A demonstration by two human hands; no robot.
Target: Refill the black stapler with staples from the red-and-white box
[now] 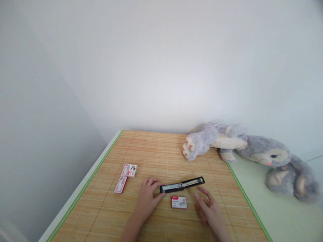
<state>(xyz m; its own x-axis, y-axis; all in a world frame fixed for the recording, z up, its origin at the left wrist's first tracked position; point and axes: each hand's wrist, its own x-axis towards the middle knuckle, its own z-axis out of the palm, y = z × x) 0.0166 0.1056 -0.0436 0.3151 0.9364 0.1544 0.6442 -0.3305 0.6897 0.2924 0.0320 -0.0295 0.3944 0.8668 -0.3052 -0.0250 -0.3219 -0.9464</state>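
A black stapler (182,185) lies opened out flat on the bamboo mat, its metal inside facing up. My left hand (149,196) holds the stapler's left end between thumb and fingers. Just below the stapler's right half is my right hand (207,206), its thumb and index finger apart and its other fingers curled, with nothing visible in it. Between my hands, in front of the stapler, a small red and white staple box (179,202) rests on the mat, apart from both hands.
Several small red and white boxes (125,176) sit together on the left of the bamboo mat (151,151). A grey plush rabbit (227,137) lies across the mat's back right corner and beyond. A white wall (156,67) stands behind the table.
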